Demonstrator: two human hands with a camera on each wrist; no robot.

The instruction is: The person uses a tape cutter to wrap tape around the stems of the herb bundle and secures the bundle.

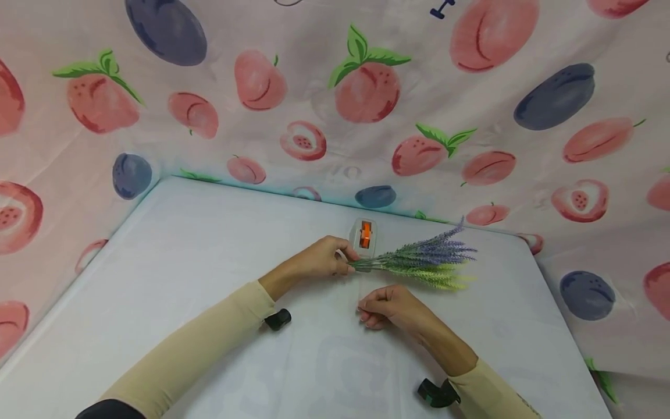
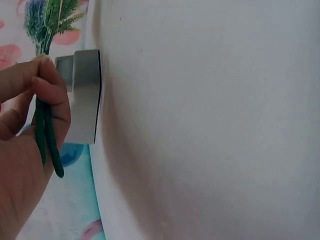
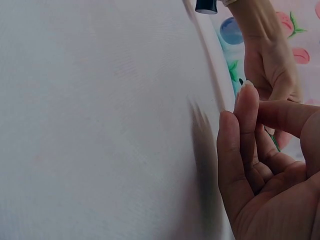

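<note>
My left hand (image 1: 331,257) pinches the stems of a bunch of artificial lavender (image 1: 426,256), purple and yellow-green, its heads pointing right. In the left wrist view the green stem ends (image 2: 50,140) hang below the fingers. Just behind the stems stands a tape dispenser (image 1: 364,235) with an orange roll. My right hand (image 1: 392,308), nearer the front, has thumb and fingertip pressed together on the end of a faint clear strip of tape, which runs back toward the dispenser. In the right wrist view the left hand (image 3: 272,75) appears beyond these fingers.
A white-covered table (image 1: 220,233) lies under both hands. Fruit-print cloth (image 1: 314,75) hangs behind it and at the sides. Black wrist cameras (image 1: 278,319) sit beneath both forearms.
</note>
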